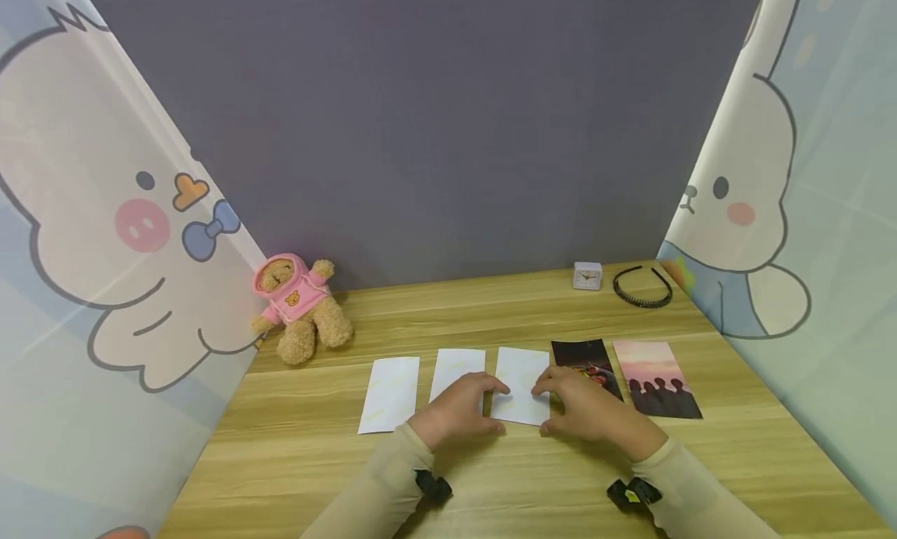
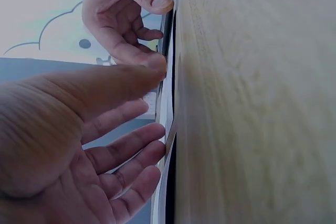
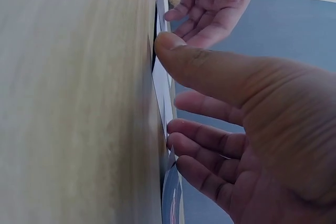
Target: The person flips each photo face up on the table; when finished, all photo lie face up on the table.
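Middle white card (image 1: 521, 385) is lying on the wood table (image 1: 280, 453), third in a row of five, between both hands. It's showing faint yellow marks.

Left hand (image 1: 461, 408) is reaching in from the card's left side: fingers loosely bent, thumb apart, unclenched. Index tip is sitting over the left edge, thumb near the lower left corner. Right hand (image 1: 583, 408) is mirroring it on the right: same relaxed curve, index tip over the right edge, thumb by the lower right corner. Can't tell whether any fingertip is actually touching the card. Wrist views are showing the cards nearly edge-on, some edges appearing slightly lifted.

Second white card (image 1: 459, 361) is lying just left of the middle one, partly hidden behind the left hand. Outer white card (image 1: 389, 395) is lying at the row's left end. Dark card (image 1: 583, 354) with red and yellow details is lying right of the middle one, lower part covered by the right hand. Pink card (image 1: 657, 379) with dark silhouettes is ending the row on the right.

Teddy bear (image 1: 303, 305) in a pink hoodie is leaning back at the table's far left. Small white clock (image 1: 587, 276) and black headband (image 1: 643, 303) are sitting side by side at far right. Grey wall (image 1: 434, 134) is standing behind.
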{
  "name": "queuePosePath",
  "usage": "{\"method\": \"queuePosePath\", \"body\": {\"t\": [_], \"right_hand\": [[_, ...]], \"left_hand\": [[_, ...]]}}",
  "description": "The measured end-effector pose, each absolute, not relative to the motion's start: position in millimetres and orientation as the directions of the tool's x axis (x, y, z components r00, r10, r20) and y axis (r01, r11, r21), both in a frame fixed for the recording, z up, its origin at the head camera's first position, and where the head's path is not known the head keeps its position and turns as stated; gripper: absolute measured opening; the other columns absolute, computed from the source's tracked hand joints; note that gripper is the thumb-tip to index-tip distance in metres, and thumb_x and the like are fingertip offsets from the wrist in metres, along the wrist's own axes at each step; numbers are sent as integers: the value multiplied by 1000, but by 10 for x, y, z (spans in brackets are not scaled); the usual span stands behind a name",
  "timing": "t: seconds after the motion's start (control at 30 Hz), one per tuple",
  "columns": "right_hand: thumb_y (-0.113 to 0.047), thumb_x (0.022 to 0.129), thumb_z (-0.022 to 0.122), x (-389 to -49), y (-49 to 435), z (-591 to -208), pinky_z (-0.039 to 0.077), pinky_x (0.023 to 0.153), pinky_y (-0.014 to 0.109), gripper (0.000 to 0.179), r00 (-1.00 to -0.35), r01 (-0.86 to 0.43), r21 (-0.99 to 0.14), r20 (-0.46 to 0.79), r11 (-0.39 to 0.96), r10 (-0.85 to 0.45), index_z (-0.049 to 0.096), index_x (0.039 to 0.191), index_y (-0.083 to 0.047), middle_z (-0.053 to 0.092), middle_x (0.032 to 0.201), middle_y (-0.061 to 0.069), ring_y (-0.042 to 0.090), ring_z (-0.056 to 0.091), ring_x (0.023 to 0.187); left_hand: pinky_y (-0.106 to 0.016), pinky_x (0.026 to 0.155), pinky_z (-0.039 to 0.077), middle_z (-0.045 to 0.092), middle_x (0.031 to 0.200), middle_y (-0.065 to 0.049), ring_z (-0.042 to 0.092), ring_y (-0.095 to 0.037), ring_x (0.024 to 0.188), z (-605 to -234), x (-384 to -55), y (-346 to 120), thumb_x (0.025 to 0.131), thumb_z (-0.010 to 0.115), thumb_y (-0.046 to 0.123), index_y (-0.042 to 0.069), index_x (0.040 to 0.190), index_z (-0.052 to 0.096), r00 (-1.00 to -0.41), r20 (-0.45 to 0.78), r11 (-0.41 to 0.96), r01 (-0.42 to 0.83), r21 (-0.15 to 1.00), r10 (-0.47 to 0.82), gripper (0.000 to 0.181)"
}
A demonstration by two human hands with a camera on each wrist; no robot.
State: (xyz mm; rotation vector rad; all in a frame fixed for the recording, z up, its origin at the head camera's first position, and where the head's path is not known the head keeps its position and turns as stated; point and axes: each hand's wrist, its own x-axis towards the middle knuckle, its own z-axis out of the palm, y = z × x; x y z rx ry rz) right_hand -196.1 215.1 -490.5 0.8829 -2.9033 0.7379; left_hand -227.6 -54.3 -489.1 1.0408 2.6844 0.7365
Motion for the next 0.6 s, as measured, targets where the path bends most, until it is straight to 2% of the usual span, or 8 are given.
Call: {"method": "queuePosePath", "body": {"t": [0.3,0.6], "right_hand": [[-32,76,96,-1954,2127,-4902,53,94,48,49,-835,-540,-399,146,741,-530,77,116,-11,61,120,-2,23,61,113],[-31,78,95,-1959,2134,-4924,53,91,47,38,-817,-574,-365,198,733,-541,78,108,-15,62,116,-4,22,62,108]], "left_hand": [[-27,106,45,67,125,8,59,-11,121,-4897,-2310,-522,78,95,22,18,124,73,-735,41,643,617,455,676,51],[-27,106,46,68,123,8,60,-11,120,-4896,-2299,-507,80,94,22,18,121,74,-738,54,650,624,433,673,46]]}}
